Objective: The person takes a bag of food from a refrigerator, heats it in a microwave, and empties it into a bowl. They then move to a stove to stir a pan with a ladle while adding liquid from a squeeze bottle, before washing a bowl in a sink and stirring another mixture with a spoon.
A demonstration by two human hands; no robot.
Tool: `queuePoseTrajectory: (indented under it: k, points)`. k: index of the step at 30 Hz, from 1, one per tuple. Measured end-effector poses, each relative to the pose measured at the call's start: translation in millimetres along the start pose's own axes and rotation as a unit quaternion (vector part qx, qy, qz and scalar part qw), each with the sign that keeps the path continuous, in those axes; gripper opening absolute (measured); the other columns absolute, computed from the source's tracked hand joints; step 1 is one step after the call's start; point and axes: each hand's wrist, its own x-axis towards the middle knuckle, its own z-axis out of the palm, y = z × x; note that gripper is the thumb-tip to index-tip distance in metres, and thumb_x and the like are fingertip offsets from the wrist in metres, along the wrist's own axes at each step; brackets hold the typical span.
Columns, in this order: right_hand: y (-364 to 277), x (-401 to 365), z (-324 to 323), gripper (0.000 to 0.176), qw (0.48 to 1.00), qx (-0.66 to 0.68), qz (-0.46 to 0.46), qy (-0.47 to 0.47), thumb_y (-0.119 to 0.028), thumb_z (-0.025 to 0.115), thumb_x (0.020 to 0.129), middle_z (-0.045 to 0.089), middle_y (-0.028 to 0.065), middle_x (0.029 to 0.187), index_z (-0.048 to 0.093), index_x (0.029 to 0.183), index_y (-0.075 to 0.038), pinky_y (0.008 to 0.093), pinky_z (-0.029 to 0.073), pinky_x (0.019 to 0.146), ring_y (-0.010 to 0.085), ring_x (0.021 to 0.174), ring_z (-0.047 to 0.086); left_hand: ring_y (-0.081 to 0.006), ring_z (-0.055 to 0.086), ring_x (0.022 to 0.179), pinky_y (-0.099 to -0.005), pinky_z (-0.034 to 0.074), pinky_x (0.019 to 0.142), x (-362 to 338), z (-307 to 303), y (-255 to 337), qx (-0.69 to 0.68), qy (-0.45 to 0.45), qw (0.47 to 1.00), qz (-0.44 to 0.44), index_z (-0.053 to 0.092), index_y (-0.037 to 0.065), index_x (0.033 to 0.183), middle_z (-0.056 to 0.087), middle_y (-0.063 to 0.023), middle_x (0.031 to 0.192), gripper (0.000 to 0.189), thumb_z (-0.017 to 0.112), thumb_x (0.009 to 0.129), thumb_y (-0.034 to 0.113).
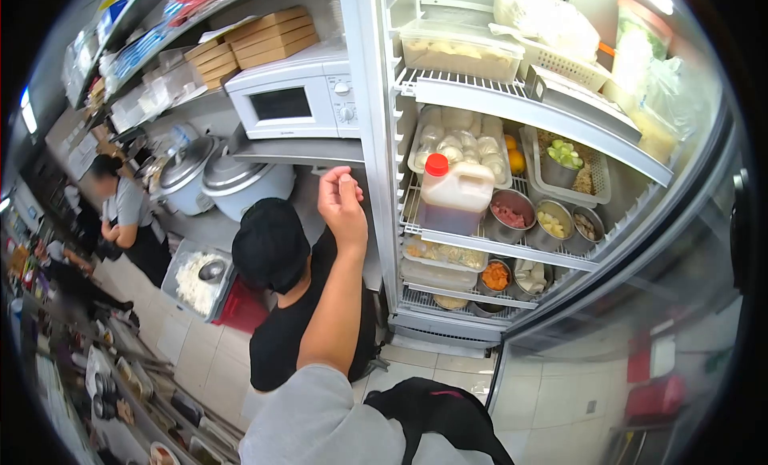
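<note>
My left hand [342,201] is raised in front of the white fridge frame [374,145], below the microwave's right end. Its fingers are curled in and pressed together, with nothing visible in them. My right hand does not show. Beside my left hand stands the open fridge. On its shelves are a red-capped jug [456,199] of brown liquid, a tray of wrapped white pieces [460,141], a metal pot of pink pieces [512,210], a pot of pale yellow pieces [552,225] and a pot of orange pieces [494,276].
A person in a black cap [270,245] is close by, left of my forearm. Another person [132,217] stands farther left. The microwave [292,97] sits above large lidded cookers [240,181]. A rice tub [196,281] rests on a red container. The glass door [624,345] hangs open right.
</note>
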Motion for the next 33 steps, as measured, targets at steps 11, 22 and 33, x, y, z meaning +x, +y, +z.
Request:
queuePoseTrajectory:
  k: [11, 22, 33]
  points:
    - [127.4, -66.3, 74.9, 0.059, 0.995, 0.0, 0.099, 0.011, -0.057, 0.052, 0.092, 0.051, 0.0119, 0.136, 0.053, 0.133, -0.014, 0.0636, 0.042, 0.095, 0.0392, 0.119, 0.047, -0.0043, 0.049, 0.068, -0.02, 0.042, 0.061, -47.9, -33.8, -33.0, -0.03, -0.06, 0.988, -0.14, 0.06, 0.004, 0.108, 0.055, 0.0027, 0.082, 0.011, 0.055, 0.098, 0.007]
    - [208.1, -63.2, 156.7, 0.061, 0.97, 0.038, 0.242, 0.006, -0.055, 0.052, 0.094, 0.048, 0.0156, 0.138, 0.049, 0.136, -0.011, 0.0646, 0.043, 0.098, 0.0414, 0.119, 0.046, -0.0028, 0.049, 0.072, -0.0203, 0.042, 0.064, -60.4, -82.7, 4.9, 0.006, -0.122, 0.981, -0.15, 0.062, 0.001, 0.107, 0.058, 0.0033, 0.085, 0.012, 0.056, 0.097, 0.004]
    - [236.1, -49.3, 327.9, 0.077, 0.956, 0.085, 0.279, -0.017, -0.054, 0.052, 0.095, 0.036, 0.0239, 0.141, 0.026, 0.148, -0.005, 0.0626, 0.044, 0.1, 0.0449, 0.119, 0.046, -0.0045, 0.05, 0.067, -0.0225, 0.043, 0.06, -5.8, -88.0, 10.5, 0.069, -0.131, 0.977, -0.151, 0.061, 0.002, 0.107, 0.058, 0.0021, 0.081, 0.012, 0.059, 0.095, 0.006]
